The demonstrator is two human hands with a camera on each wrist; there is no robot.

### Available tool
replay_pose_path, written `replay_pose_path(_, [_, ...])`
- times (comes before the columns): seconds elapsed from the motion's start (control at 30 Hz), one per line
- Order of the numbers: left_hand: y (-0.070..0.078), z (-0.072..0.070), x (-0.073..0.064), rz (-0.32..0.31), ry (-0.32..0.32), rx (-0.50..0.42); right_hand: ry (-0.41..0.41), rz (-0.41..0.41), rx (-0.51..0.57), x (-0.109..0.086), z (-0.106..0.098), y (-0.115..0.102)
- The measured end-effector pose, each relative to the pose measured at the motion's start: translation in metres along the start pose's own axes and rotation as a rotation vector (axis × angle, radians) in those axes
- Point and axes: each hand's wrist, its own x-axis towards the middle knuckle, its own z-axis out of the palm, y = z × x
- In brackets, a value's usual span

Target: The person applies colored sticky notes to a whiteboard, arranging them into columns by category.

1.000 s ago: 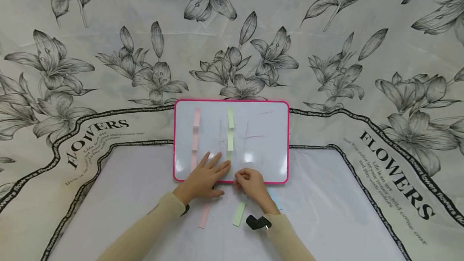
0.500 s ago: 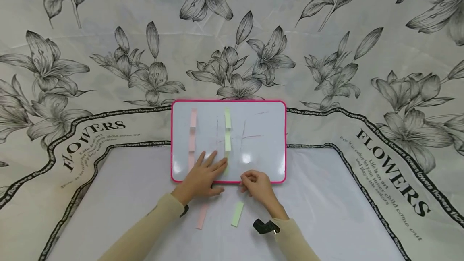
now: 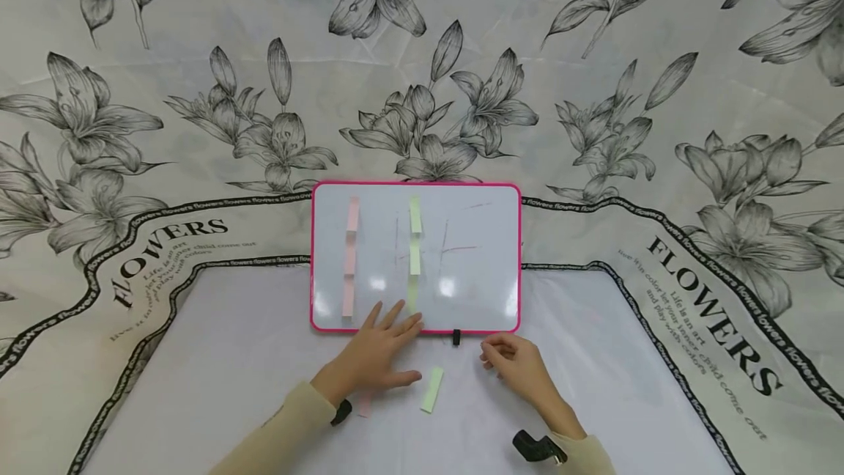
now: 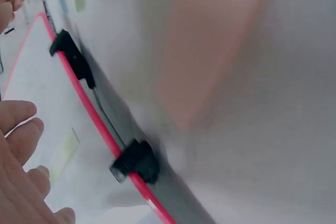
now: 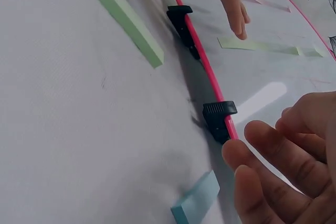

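Note:
A whiteboard (image 3: 484,292) with a pink frame lies ahead. Pink strips (image 3: 349,255) and green strips (image 3: 415,256) form two columns on it. My left hand (image 3: 372,354) is spread over the board's lower edge, fingertips close to the lowest green strip and nothing held. Just off the lower right edge, my right hand (image 3: 517,365) has loosely curled fingers; the right wrist view shows nothing in them. Near it is a blue sticky-note pad (image 5: 197,200), hidden in the head view. A green sticky-note pad (image 3: 431,390) lies between the hands. The left hand partly covers a pink sticky-note pad (image 3: 365,405).
Black clips (image 5: 219,116) grip the board's near edge, and one clip (image 3: 456,337) shows in the head view. Faint marker lines (image 3: 458,248) cross the board. White cloth (image 3: 593,358) with a flower-print border covers the table.
My left hand has drawn back toward me, uncovering more of the strips. My right hand has moved right and nearer me, away from the board, revealing a black clip.

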Motion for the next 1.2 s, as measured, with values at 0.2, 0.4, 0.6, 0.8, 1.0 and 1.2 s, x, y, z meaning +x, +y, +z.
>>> replay_pose_path(0.2, [0.024, 0.004, -0.008, 0.031, 0.046, -0.069, 0.052, -0.081, -0.166, -0.018, -0.020, 0.009])
replay_pose_path(0.4, [0.046, 0.008, -0.020, 0.045, 0.085, -0.107, 0.030, -0.145, -0.276, -0.027, -0.029, 0.010])
replay_pose_path(0.6, [0.063, 0.011, -0.038, 0.000, 0.103, -0.169, -0.043, -0.315, -0.411, -0.031, -0.038, 0.017])
replay_pose_path(0.8, [0.070, 0.013, -0.056, -0.061, 0.111, -0.199, -0.130, -0.427, -0.524, -0.032, -0.043, 0.029])
replay_pose_path(1.0, [0.071, 0.017, -0.073, -0.097, 0.170, -0.192, -0.133, -0.446, -0.582, -0.027, -0.038, 0.044])
replay_pose_path(1.2, [0.067, 0.017, -0.078, -0.094, 0.225, -0.182, -0.129, -0.472, -0.638, -0.023, -0.028, 0.046])
